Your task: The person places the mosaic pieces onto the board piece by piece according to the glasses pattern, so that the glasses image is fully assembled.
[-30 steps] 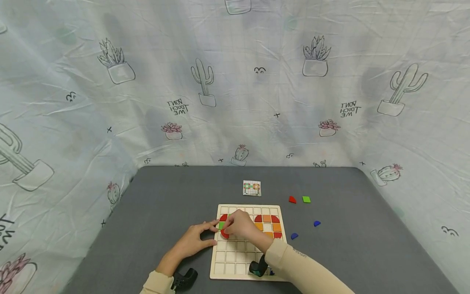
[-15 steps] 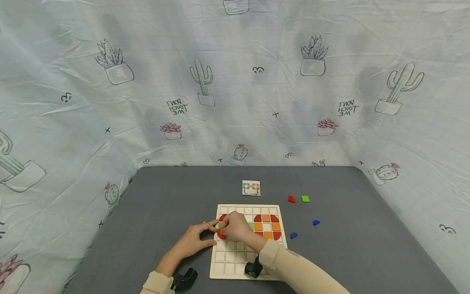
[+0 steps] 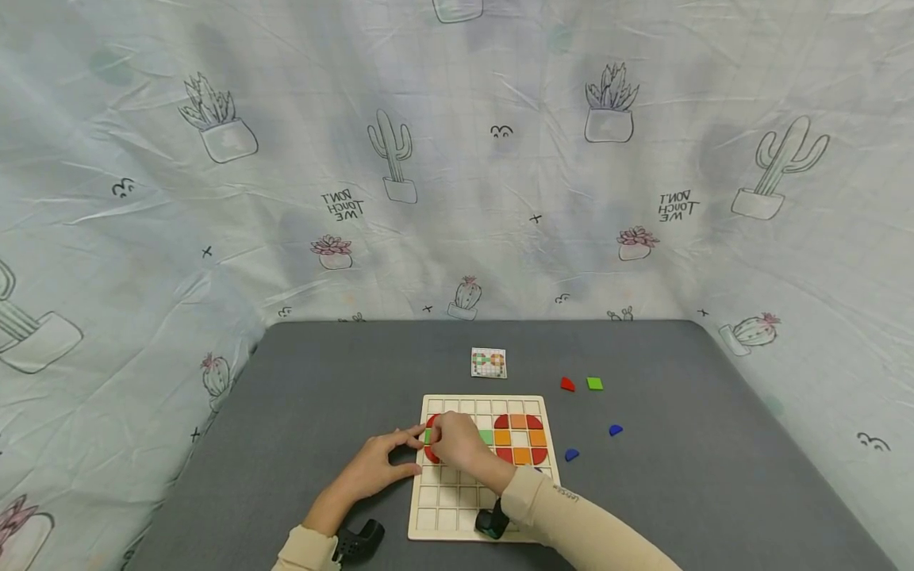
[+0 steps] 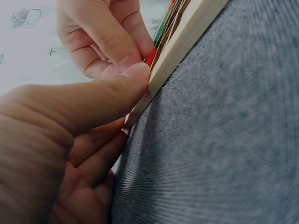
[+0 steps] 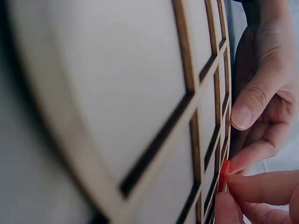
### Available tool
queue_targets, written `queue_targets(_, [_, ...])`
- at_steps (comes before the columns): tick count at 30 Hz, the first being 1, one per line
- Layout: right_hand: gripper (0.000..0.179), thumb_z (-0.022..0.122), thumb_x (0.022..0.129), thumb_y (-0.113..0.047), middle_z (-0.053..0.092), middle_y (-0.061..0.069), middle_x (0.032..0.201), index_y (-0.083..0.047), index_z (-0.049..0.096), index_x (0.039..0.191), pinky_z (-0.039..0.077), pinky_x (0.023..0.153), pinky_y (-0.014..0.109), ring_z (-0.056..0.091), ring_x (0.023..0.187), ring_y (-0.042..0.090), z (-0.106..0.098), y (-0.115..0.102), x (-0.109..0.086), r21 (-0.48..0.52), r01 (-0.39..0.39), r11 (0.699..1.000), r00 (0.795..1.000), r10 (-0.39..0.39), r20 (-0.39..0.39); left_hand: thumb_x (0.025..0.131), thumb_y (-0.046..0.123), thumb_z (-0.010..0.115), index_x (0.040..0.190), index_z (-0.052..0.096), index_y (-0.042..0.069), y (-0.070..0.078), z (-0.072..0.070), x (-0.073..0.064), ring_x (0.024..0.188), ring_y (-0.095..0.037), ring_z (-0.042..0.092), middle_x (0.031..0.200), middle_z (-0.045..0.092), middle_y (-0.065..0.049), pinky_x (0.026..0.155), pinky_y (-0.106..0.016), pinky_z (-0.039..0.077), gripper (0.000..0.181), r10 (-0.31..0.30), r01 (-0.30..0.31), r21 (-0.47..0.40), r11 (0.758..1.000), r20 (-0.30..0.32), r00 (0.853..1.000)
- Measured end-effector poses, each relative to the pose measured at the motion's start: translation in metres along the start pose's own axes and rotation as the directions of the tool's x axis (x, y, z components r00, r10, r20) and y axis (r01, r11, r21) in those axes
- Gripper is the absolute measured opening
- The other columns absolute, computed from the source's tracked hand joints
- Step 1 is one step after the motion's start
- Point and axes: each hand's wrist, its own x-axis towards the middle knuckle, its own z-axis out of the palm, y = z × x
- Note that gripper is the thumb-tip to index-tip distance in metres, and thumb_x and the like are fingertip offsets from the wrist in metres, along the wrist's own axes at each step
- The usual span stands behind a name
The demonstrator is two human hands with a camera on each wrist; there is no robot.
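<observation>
A wooden grid board (image 3: 446, 500) lies on the grey table with coloured tiles in its upper cells. My right hand (image 3: 458, 440) reaches to the board's left column. Its thumb and finger pinch a red quarter-circle tile (image 5: 224, 175) at the grid, partly covered by the fingertips. Beside it in the head view shows a sliver of a green tile (image 3: 428, 436). Along the board's left edge rests my left hand (image 3: 374, 466), thumb and fingers spread. The left thumb (image 4: 137, 73) touches the wooden rim, close to the right fingertips.
A pattern card (image 3: 489, 362) lies beyond the board. Right of the board are a loose red tile (image 3: 567, 385), a green square (image 3: 595, 384) and two blue half-round tiles (image 3: 572, 454). Red and orange tiles (image 3: 523, 456) form a ring at the board's upper right.
My right hand has shifted slightly left with its fingertips at the red tile, which sits closer to the board's left edge. The left hand stays at the edge.
</observation>
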Motion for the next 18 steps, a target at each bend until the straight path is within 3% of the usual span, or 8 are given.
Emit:
queue_targets(7, [0.016, 0.07, 0.08, -0.001, 0.055, -0.004, 0.061, -0.009, 0.063, 0.067, 0.039, 0.045, 0.017, 0.045, 0.054, 0.007, -0.012, 0.0, -0.003, 0.015, 0.028, 0.999, 1.0, -0.028, -0.007, 0.081, 0.035, 0.074, 0.105, 0.067, 0.016, 0.0, 0.0, -0.001, 0.132, -0.036, 0.044, 0.14, 0.052, -0.006, 0.11, -0.058, 0.034, 0.031, -0.014, 0.014, 0.0, 1.0, 0.003, 1.0])
queue_targets(12, [0.002, 0.07, 0.082, -0.006, 0.063, -0.001, 0.074, -0.005, 0.069, 0.083, 0.047, 0.055, 0.02, 0.053, 0.065, 0.009, -0.031, 0.005, -0.004, 0.07, 0.05, 0.996, 0.998, -0.051, 0.026, 0.08, 0.035, 0.074, 0.107, 0.069, 0.015, 0.0, 0.0, -0.001, 0.133, -0.035, 0.043, 0.14, 0.052, -0.005, 0.112, -0.056, 0.032, 0.034, -0.033, 0.033, -0.01, 0.999, 0.007, 0.999])
queue_targets(18, [0.015, 0.067, 0.087, -0.01, 0.066, 0.002, 0.089, -0.002, 0.068, 0.1, 0.054, 0.069, 0.023, 0.062, 0.081, 0.015, -0.056, 0.024, -0.009, 0.155, 0.125, 0.98, 0.992, -0.129, 0.016, 0.08, 0.036, 0.074, 0.109, 0.068, 0.013, 0.001, 0.0, 0.001, 0.133, -0.034, 0.043, 0.14, 0.052, -0.005, 0.112, -0.056, 0.031, 0.037, -0.025, 0.025, 0.0, 1.0, 0.008, 1.0])
